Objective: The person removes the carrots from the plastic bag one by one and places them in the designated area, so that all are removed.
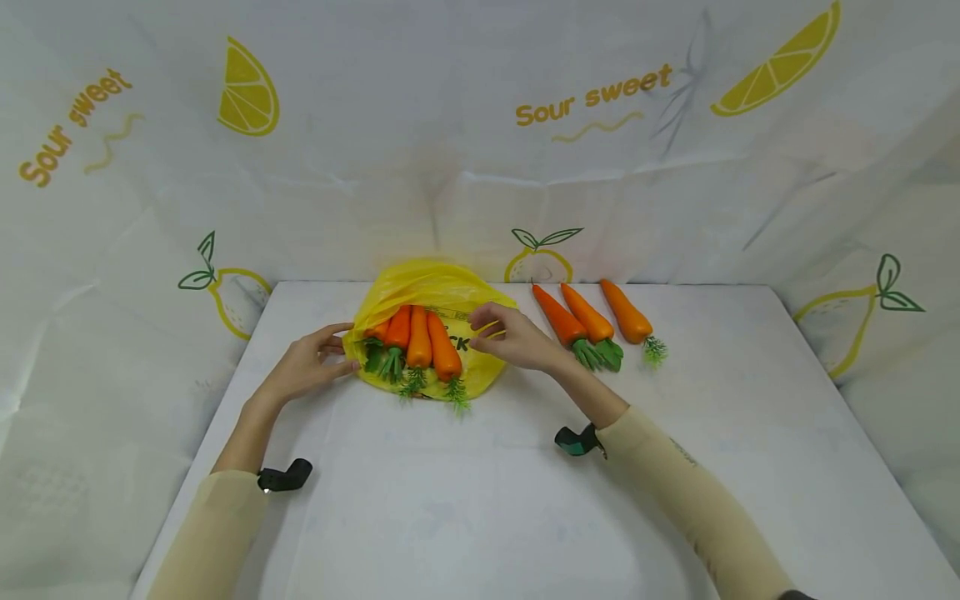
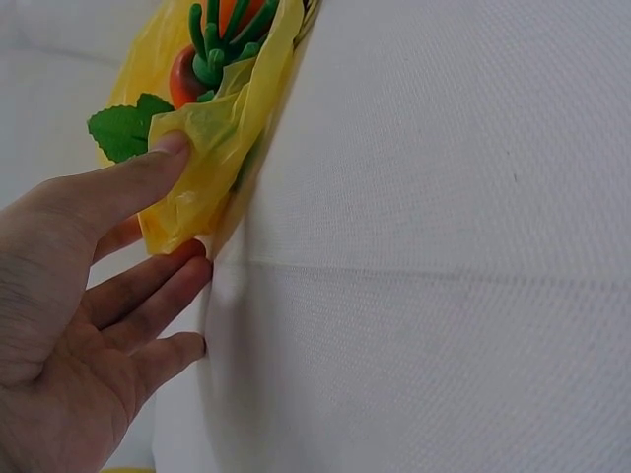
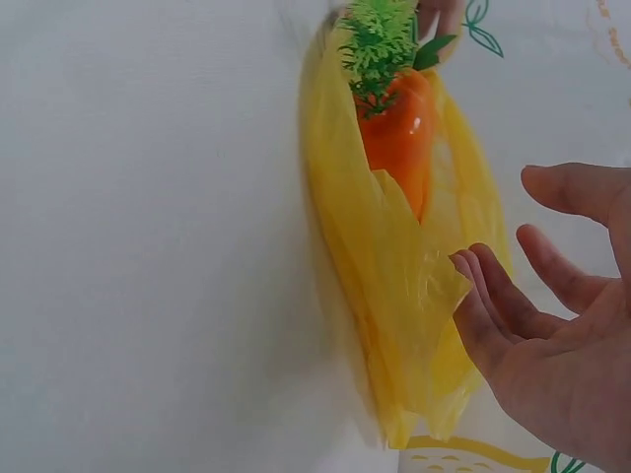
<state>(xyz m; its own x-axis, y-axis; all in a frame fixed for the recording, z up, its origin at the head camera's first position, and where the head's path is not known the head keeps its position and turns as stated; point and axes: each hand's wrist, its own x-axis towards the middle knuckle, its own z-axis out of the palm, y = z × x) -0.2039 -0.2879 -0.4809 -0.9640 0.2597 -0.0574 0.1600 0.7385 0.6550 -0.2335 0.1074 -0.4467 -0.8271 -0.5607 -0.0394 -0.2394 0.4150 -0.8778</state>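
A yellow plastic bag [image 1: 483,377] lies on the table with several orange carrots [image 1: 419,337] inside, their green tops toward its mouth. At the bag's left edge, my left hand [image 1: 309,364] pinches the plastic between thumb and fingers; the left wrist view shows the thumb [image 2: 148,177] on top of the film and fingers below. My right hand [image 1: 513,335] is over the bag's right side, thumb apart from the loosely bent fingers. Its fingertips [image 3: 476,264] are right at the yellow film in the right wrist view, beside a carrot [image 3: 399,128].
Right of the bag lie three more carrots, one at left [image 1: 558,315], one in the middle [image 1: 587,315] and one at right [image 1: 626,313]. A white table [image 1: 420,500] extends toward me. Behind it hangs a white sheet [image 1: 420,167] with printed lemons.
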